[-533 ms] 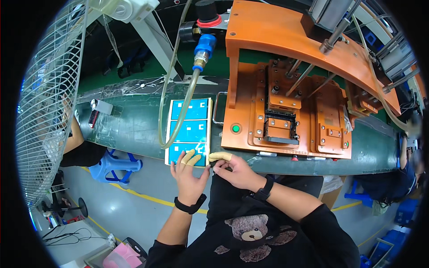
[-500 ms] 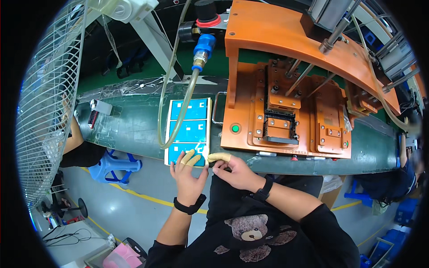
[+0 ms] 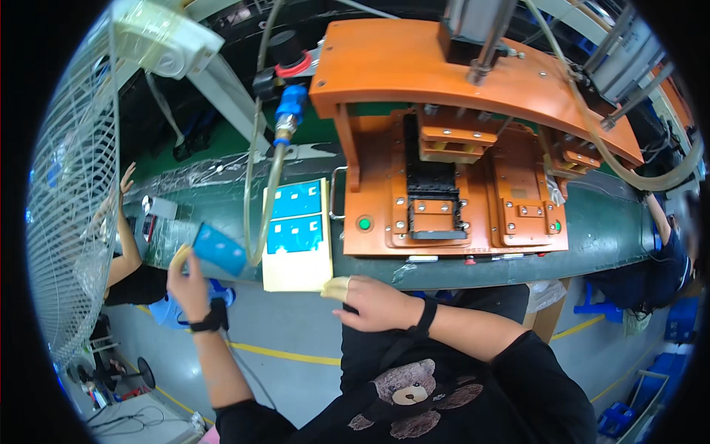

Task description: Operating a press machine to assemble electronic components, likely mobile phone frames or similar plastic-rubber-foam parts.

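Observation:
My left hand (image 3: 188, 290), raised left of the backing sheet, pinches a blue rectangular film piece (image 3: 220, 250) at its left edge; the piece is slightly blurred. Pale finger cots cover some fingertips on both hands. A pale yellow backing sheet (image 3: 296, 272) lies on the bench, its near part bare. Two blue film pieces with small white cutouts, a far one (image 3: 297, 200) and a nearer one (image 3: 296, 234), remain stuck on it. My right hand (image 3: 376, 302) is at the sheet's near right corner, covered fingertips touching or just beside it, thumb apart, holding nothing visible.
An orange press (image 3: 370, 185) stands right of the sheet, with a black part (image 3: 433, 185) in its left fixture. A clear hose (image 3: 272, 203) hangs over the sheet's left side. A wire fan guard (image 3: 78, 185) is far left. Other people sit at both ends of the bench (image 3: 606, 237).
My left hand has moved left, carrying the nearest blue film piece off the backing sheet. The press's left head has risen, exposing more of the black part. My view has shifted.

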`<state>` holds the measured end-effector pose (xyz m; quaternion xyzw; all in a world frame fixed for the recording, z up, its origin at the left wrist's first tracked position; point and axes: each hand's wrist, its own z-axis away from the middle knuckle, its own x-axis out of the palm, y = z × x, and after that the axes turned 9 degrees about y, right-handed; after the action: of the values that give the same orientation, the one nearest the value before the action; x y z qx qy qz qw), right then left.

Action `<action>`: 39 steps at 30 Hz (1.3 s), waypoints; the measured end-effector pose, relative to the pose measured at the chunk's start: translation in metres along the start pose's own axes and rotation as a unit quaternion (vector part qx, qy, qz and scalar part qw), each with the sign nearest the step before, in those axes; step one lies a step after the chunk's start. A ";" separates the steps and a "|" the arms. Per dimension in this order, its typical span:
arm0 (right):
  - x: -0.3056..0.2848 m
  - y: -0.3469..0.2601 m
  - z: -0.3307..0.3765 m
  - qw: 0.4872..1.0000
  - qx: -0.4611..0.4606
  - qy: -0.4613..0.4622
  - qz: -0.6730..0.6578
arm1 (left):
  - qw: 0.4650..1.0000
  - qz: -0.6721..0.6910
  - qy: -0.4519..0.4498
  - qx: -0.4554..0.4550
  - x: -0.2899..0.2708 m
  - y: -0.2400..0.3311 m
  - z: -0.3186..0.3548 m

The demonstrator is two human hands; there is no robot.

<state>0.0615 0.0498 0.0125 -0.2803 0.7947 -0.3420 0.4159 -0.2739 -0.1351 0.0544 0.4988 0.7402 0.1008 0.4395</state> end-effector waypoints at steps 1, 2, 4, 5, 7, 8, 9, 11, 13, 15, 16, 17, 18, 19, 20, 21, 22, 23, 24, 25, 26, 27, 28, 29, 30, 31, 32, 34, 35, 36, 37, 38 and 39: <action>-0.012 -0.008 0.001 1.000 -0.018 0.003 0.011 | 0.995 0.070 -0.011 -0.073 -0.011 -0.011 0.002; -0.032 -0.020 0.001 0.999 -0.016 -0.003 0.029 | 0.992 0.113 -0.021 -0.049 -0.021 0.005 0.014; -0.082 -0.043 0.009 0.993 -0.032 0.065 0.097 | 0.966 0.111 -0.177 -0.150 -0.047 0.071 0.050; -0.101 -0.051 0.016 0.980 -0.054 0.134 0.140 | 0.963 0.105 -0.239 -0.065 -0.055 0.077 0.076; -0.137 -0.059 0.013 0.916 -0.036 0.239 0.320 | 0.860 0.239 -0.405 -0.198 -0.062 0.117 0.118; -0.147 -0.064 0.009 0.889 0.021 0.258 0.378 | 0.829 0.284 -0.453 -0.162 -0.052 0.133 0.128; -0.157 -0.054 0.011 0.886 0.015 0.244 0.394 | 0.792 0.328 -0.499 -0.126 -0.040 0.147 0.137; -0.176 -0.042 0.011 0.899 -0.062 0.201 0.383 | 0.776 0.343 -0.520 -0.101 -0.016 0.180 0.133; -0.199 -0.048 0.011 0.896 -0.081 0.216 0.379 | 0.754 0.370 -0.542 -0.026 0.019 0.219 0.114; -0.220 -0.064 0.014 0.898 -0.105 0.269 0.333 | 0.781 0.341 -0.523 0.022 0.046 0.260 0.088; -0.236 -0.079 0.020 0.897 -0.110 0.311 0.295 | 0.804 0.339 -0.484 0.072 0.062 0.267 0.080; -0.253 -0.094 0.037 0.920 -0.058 0.317 0.225 | 0.823 0.316 -0.460 0.101 0.069 0.286 0.066; -0.269 -0.107 0.060 0.933 0.012 0.328 0.147 | 0.849 0.275 -0.417 0.174 0.084 0.287 0.058; -0.276 -0.110 0.090 0.902 0.042 0.423 0.076 | 0.841 0.287 -0.380 0.255 0.099 0.298 0.048; -0.285 -0.113 0.122 0.853 0.059 0.518 -0.014 | 0.843 0.270 -0.400 0.238 0.111 0.310 0.039; -0.299 -0.103 0.166 0.802 0.095 0.573 -0.136 | 0.847 0.245 -0.418 0.220 0.119 0.315 0.030; -0.314 -0.089 0.205 0.788 0.052 0.584 -0.187 | 0.843 0.235 -0.456 0.163 0.132 0.324 0.027; -0.319 -0.083 0.226 0.709 0.059 0.667 -0.219 | 0.838 0.217 -0.490 0.102 0.140 0.330 0.023; -0.328 -0.067 0.232 0.621 0.090 0.739 -0.244 | 0.857 0.141 -0.447 0.216 0.153 0.309 0.015; -0.334 -0.049 0.238 0.524 0.124 0.802 -0.259 | 0.861 0.211 -0.381 0.262 0.162 0.308 0.016; -0.345 -0.016 0.287 0.554 0.115 0.767 -0.302 | 0.873 0.218 -0.395 0.184 0.168 0.299 0.016; -0.352 0.019 0.330 0.582 0.105 0.730 -0.343 | 0.879 0.223 -0.407 0.106 0.176 0.291 0.018; -0.354 0.038 0.327 0.510 0.148 0.787 -0.315 | 0.891 0.235 -0.378 0.091 0.186 0.294 0.029; -0.362 0.066 0.326 0.516 0.157 0.777 -0.325 | 0.887 0.204 -0.376 0.173 0.204 0.267 0.022; -0.372 0.099 0.331 0.504 0.173 0.790 -0.302 | 0.886 0.152 -0.370 0.235 0.204 0.279 0.025; -0.385 0.134 0.338 0.510 0.193 0.782 -0.302 | 0.879 0.099 -0.360 0.297 0.203 0.292 0.028; -0.396 0.161 0.324 0.494 0.208 0.779 -0.324 | 0.881 0.096 -0.356 0.297 0.217 0.280 0.028; -0.417 0.222 0.283 0.532 0.253 0.743 -0.317 | 0.753 0.484 -0.445 -0.033 0.259 0.244 0.029; -0.419 0.225 0.238 0.524 0.337 0.726 -0.292 | 0.760 0.476 -0.440 -0.036 0.257 0.235 0.029; -0.423 0.223 0.205 0.570 0.381 0.686 -0.245 | 0.772 0.462 -0.436 -0.022 0.246 0.219 0.034; -0.437 0.233 0.194 0.633 0.452 0.596 -0.200 | 0.780 0.451 -0.434 -0.008 0.249 0.221 0.033; -0.442 0.218 0.172 0.659 0.505 0.550 -0.088 | 0.787 0.440 -0.433 0.007 0.252 0.221 0.037; -0.453 0.246 0.182 0.691 0.487 0.533 -0.014 | 0.792 0.429 -0.434 0.022 0.248 0.214 0.046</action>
<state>0.4022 0.4740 -0.0429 0.1797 0.6005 -0.7791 -0.0044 -0.1290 0.1599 0.0172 0.7660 0.1841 0.0357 0.6149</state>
